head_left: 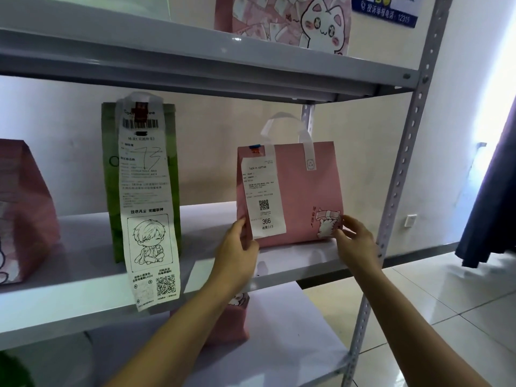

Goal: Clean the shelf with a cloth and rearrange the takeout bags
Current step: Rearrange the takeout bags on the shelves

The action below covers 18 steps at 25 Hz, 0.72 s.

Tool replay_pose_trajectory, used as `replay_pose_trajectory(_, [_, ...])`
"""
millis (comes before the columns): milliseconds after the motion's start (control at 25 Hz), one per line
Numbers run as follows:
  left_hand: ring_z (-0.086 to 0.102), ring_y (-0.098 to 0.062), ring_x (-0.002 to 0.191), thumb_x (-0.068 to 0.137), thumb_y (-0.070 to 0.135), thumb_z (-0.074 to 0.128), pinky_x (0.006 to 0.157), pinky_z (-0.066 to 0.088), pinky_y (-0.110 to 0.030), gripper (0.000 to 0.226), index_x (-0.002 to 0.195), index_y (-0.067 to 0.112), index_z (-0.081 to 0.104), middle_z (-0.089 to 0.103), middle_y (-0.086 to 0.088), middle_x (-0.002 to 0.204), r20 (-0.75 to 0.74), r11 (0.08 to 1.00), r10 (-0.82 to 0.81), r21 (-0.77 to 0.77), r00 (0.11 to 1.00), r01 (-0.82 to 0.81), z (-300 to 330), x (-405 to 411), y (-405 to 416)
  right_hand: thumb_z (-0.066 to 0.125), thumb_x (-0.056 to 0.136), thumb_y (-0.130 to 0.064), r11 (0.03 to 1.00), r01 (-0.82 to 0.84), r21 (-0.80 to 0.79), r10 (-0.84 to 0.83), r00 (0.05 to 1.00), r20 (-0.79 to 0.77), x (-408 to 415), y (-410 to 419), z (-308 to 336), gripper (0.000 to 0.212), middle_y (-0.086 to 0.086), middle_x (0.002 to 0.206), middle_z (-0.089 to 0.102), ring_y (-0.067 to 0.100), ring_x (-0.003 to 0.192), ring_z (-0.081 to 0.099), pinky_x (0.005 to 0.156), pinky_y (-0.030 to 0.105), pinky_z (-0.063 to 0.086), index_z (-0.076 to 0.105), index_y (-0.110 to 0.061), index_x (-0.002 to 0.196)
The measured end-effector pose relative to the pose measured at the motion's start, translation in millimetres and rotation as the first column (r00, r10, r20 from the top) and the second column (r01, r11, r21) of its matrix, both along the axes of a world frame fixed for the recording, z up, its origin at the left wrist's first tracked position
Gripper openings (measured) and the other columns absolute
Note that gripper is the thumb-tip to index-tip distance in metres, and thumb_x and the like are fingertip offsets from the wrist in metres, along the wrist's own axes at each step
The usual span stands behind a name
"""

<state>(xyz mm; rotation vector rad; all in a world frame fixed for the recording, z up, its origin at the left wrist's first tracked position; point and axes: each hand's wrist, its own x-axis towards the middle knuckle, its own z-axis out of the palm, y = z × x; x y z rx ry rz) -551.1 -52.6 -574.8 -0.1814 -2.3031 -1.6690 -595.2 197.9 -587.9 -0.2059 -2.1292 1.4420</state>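
A pink takeout bag (304, 191) with white handles and a receipt numbered 366 stands upright at the right end of the middle shelf (83, 280). My left hand (237, 252) holds its lower left corner, thumb on the front face. My right hand (356, 243) touches its lower right corner with its fingers beside the cat print. To the left stands a green bag (111, 177) with a long white receipt hanging over the shelf edge. No cloth is in view.
Another pink bag (25, 213) stands at the far left of the same shelf, one with a cat print (293, 20) on the shelf above, one (234, 319) on the shelf below. The grey upright post (402, 174) is close to my right hand. A dark curtain (491, 208) hangs at the right.
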Motion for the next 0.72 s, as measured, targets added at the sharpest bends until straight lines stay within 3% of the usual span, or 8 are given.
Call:
replay_pose_trajectory(200, [0.054,-0.012,0.127,0.097,0.006,0.049,0.109,0.044,-0.034,0.055,0.146,0.028,0.043,0.056,0.008,0.140,-0.041,0.999,0.021,0.029,0.999,-0.020,-1,3,-2,0.063,0.097,-0.028,1.000,0.019,-0.020,-0.020,1.000,-0.013,1,-1,-1,0.045,-0.003,0.134,0.063,0.011,0.108,0.058,0.087,0.032,0.048,0.054,-0.024,0.140])
replay_pose_trajectory(320, [0.056,0.001,0.119,0.097,0.002,0.048,0.089,0.043,-0.005,0.049,0.139,0.027,0.050,0.059,0.011,0.134,-0.127,1.000,0.024,0.017,0.992,-0.022,-3,23,-6,0.064,0.098,-0.031,0.999,0.033,-0.041,-0.036,0.997,-0.064,19,-5,-5,0.044,-0.002,0.132,0.064,0.012,0.109,0.058,0.089,0.033,0.049,0.055,-0.021,0.139])
replay_pose_trajectory(400, [0.055,0.012,0.111,0.096,0.003,0.049,0.081,0.039,0.003,0.045,0.132,0.030,0.055,0.061,0.014,0.128,-0.206,1.000,0.016,-0.016,0.978,-0.020,-10,42,-10,0.062,0.099,-0.026,0.999,0.041,-0.031,-0.045,0.991,-0.125,39,-10,-12,0.035,-0.004,0.125,0.067,0.012,0.108,0.061,0.089,0.028,0.048,0.060,-0.020,0.133])
replay_pose_trajectory(520, [0.050,0.017,0.113,0.097,0.009,0.051,0.084,0.037,0.003,0.041,0.121,0.041,0.058,0.059,0.028,0.119,-0.292,0.995,0.019,-0.088,0.956,-0.047,-35,75,-19,0.059,0.099,-0.017,0.998,0.061,-0.025,-0.065,0.979,-0.193,67,-21,-30,0.024,-0.006,0.112,0.070,0.009,0.102,0.065,0.085,0.016,0.045,0.067,-0.020,0.122])
replay_pose_trajectory(600, [0.051,0.016,0.113,0.098,0.010,0.052,0.085,0.045,-0.004,0.045,0.116,0.050,0.054,0.057,0.038,0.115,-0.295,0.993,0.007,-0.108,0.956,-0.040,-57,91,-25,0.060,0.099,-0.016,0.999,0.041,-0.025,-0.045,0.977,-0.206,81,-32,-45,0.021,-0.010,0.103,0.070,-0.003,0.096,0.064,0.079,0.005,0.044,0.069,-0.021,0.117])
replay_pose_trajectory(720, [0.059,0.007,0.107,0.095,0.005,0.053,0.087,0.051,-0.016,0.042,0.115,0.041,0.060,0.063,0.028,0.112,-0.233,0.995,0.008,-0.093,0.972,-0.031,-96,100,-35,0.059,0.100,-0.015,1.000,-0.002,-0.019,-0.002,0.982,-0.191,89,-49,-75,0.018,-0.018,0.097,0.068,-0.010,0.091,0.064,0.076,0.001,0.044,0.069,-0.022,0.112])
